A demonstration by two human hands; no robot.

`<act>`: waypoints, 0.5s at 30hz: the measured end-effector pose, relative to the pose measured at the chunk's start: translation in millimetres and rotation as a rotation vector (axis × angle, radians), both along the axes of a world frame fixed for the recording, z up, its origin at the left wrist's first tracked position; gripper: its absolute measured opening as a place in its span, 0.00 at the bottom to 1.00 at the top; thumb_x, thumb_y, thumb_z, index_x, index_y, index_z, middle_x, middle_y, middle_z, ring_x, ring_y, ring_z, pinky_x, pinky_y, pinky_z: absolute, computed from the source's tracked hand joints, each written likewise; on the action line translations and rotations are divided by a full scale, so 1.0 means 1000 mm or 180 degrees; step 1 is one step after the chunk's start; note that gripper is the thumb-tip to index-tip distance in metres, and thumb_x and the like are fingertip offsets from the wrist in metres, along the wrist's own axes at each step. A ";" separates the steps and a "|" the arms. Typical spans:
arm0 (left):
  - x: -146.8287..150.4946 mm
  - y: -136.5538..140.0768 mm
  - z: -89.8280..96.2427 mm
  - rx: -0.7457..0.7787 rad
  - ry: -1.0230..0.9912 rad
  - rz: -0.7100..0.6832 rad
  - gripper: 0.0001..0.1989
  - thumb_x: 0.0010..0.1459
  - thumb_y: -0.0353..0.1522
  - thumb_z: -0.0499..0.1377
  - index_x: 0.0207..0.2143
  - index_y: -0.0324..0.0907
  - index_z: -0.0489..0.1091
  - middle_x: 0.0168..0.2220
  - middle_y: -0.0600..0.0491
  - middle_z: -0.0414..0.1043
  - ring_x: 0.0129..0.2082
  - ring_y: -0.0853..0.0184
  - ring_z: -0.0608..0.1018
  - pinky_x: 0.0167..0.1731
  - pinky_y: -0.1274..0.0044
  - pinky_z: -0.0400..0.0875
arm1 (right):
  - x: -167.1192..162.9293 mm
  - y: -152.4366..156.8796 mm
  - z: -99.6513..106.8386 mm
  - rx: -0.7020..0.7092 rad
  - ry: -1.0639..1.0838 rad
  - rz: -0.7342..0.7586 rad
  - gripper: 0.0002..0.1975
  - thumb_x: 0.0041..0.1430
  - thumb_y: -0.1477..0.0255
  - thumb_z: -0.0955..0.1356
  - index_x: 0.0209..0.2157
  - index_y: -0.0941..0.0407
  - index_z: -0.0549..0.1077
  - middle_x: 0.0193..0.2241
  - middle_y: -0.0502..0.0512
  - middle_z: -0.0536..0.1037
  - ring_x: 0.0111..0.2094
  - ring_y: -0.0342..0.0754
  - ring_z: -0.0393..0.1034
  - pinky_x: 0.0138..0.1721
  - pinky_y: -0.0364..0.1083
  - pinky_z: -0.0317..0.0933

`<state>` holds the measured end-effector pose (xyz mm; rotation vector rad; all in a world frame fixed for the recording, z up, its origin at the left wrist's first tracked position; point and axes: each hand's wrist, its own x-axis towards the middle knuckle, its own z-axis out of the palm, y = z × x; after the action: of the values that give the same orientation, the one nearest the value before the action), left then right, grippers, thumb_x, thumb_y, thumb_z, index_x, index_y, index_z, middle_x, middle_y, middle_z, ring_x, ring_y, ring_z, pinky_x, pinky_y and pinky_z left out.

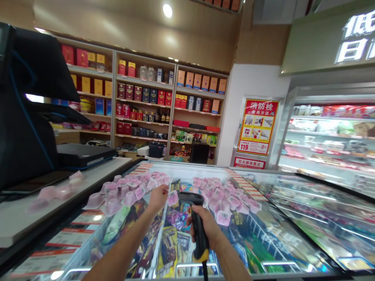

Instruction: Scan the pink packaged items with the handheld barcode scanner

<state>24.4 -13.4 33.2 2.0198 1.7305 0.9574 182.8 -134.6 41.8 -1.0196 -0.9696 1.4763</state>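
My right hand (pixel 208 226) wraps around the grip of a black and yellow barcode scanner (pixel 199 230), whose head points left. In front of the scanner head, my left hand (pixel 158 198) pinches a small pink cup with a barcode label (pixel 172 198). Many similar pink cups (pixel 129 191) are heaped to the left on the freezer's glass top. Another heap of labelled pink cups (pixel 224 197) spreads to the right of the scanner. A cable runs down from the scanner's base.
Beneath the glass of the chest freezer (pixel 295 259) lie colourful packages. A white counter (pixel 17 222) at left bears more pink cups (pixel 63 191) and a black checkout terminal (pixel 26 101). Shelves of boxes (pixel 143 93) line the back wall. Another freezer (pixel 322 210) stands at right.
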 end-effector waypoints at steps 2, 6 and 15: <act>0.001 0.000 -0.002 -0.0003 0.0018 -0.0001 0.12 0.53 0.35 0.50 0.38 0.37 0.64 0.33 0.53 0.69 0.31 0.71 0.72 0.32 0.73 0.67 | 0.005 0.005 0.001 0.0086 0.0032 -0.0100 0.16 0.44 0.60 0.62 0.29 0.60 0.63 0.15 0.49 0.70 0.09 0.40 0.60 0.08 0.39 0.55; 0.011 -0.003 -0.008 0.0012 0.0076 -0.0064 0.12 0.53 0.35 0.50 0.37 0.37 0.64 0.34 0.53 0.68 0.33 0.71 0.72 0.34 0.72 0.67 | 0.020 0.014 0.003 0.0212 0.0059 -0.0434 0.17 0.44 0.59 0.63 0.28 0.59 0.63 0.14 0.48 0.69 0.09 0.40 0.60 0.08 0.39 0.55; 0.061 -0.003 -0.015 0.0169 0.0225 -0.0425 0.14 0.53 0.34 0.50 0.42 0.39 0.62 0.43 0.50 0.65 0.40 0.67 0.69 0.39 0.68 0.65 | 0.036 0.020 -0.001 0.0102 0.0226 -0.0611 0.17 0.43 0.59 0.63 0.29 0.59 0.62 0.15 0.48 0.70 0.09 0.39 0.59 0.08 0.39 0.55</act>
<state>85.8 -16.6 18.6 2.1967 1.5970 0.9081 219.1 -115.0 41.2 -1.0015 -0.8189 1.3252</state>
